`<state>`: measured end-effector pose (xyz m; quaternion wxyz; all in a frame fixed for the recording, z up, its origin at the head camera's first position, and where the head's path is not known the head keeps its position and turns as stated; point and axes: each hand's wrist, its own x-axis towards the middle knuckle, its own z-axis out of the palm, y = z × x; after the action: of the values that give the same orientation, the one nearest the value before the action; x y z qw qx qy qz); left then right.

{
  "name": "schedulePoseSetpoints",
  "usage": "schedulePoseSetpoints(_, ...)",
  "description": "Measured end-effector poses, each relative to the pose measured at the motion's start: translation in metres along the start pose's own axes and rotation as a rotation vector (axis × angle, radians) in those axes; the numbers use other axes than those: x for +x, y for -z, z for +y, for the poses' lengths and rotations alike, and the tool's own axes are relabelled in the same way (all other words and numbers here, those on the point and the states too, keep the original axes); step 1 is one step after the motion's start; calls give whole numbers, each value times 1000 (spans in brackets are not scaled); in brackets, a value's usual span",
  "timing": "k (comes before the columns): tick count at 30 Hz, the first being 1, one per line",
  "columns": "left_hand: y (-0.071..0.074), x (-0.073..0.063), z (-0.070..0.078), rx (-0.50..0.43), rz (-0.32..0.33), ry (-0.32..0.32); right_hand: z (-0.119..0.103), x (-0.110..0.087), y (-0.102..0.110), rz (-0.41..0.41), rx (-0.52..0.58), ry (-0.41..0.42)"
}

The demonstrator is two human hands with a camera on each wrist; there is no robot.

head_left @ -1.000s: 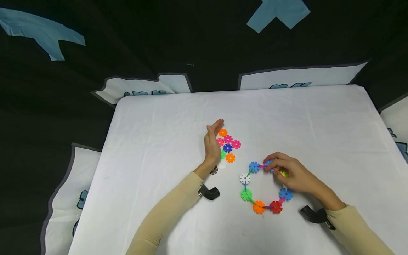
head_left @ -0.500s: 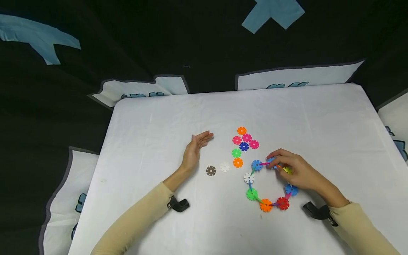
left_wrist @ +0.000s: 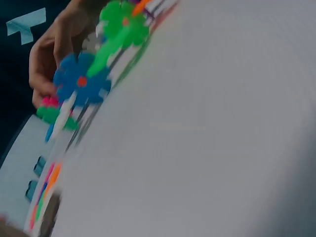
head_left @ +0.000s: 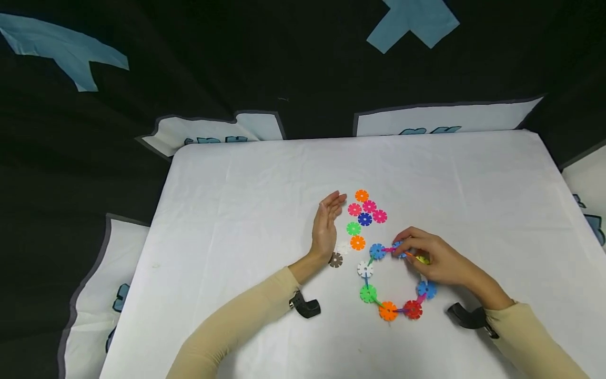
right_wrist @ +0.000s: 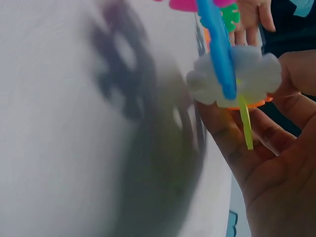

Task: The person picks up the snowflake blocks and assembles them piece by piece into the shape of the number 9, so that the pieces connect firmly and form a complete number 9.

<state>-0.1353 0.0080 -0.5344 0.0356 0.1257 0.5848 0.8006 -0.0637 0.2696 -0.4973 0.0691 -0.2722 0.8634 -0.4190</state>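
Note:
My right hand (head_left: 433,256) pinches the far side of a ring of interlocking plastic discs, near a blue disc (head_left: 377,251) and a yellow disc (head_left: 422,259). In the ring I also see a white disc (head_left: 365,269), a green disc (head_left: 368,293), an orange disc (head_left: 387,311) and a red disc (head_left: 413,309). On edge, with extended fingers, my left hand (head_left: 325,229) stands beside several loose flat discs. Nearest to it lie a brown disc (head_left: 335,260) and a white one. The right wrist view shows fingers (right_wrist: 222,128) behind a white disc (right_wrist: 259,74).
Loose discs, among them a dark blue disc (head_left: 365,219) and an orange disc (head_left: 357,242), lie between the hands on the white-covered table (head_left: 227,210). Dark cloth (head_left: 303,58) hangs behind the table's far edge. Each wrist carries a black camera mount (head_left: 306,307).
The loose discs slid right beside my left hand, which drew back left, then returned right. The brown disc has since shifted right towards the others. My right hand keeps its grip on the ring.

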Motion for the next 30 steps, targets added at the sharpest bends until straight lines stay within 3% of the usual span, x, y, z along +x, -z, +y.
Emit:
schedulePoseSetpoints(2,11,2,8,113,-145,64,-4,5,-8,-17,17,2)
schedulePoseSetpoints(6,47,0,36,418,-449,150,-21,22,-30,-69,28,0)
schedulePoseSetpoints(9,68,-3,55,592,-632,159,-34,36,-43,-120,36,19)
schedulePoseSetpoints(12,78,-6,64,721,-769,159,-41,44,-47,-135,51,56)
schedulePoseSetpoints(15,80,-8,65,801,-836,170,-44,46,-45,-118,81,91)
schedulePoseSetpoints(18,81,-9,62,812,-865,171,-41,47,-42,-104,123,116)
schedulePoseSetpoints(21,82,-9,61,813,-886,128,-37,50,-42,-76,103,142)
schedulePoseSetpoints(23,85,-8,63,808,-892,119,-34,53,-43,-48,8,167)
schedulePoseSetpoints(26,94,-8,67,788,-889,149,-30,60,-47,-45,-218,212)
schedulePoseSetpoints(30,105,-4,77,759,-861,220,-31,65,-53,-165,-457,252)
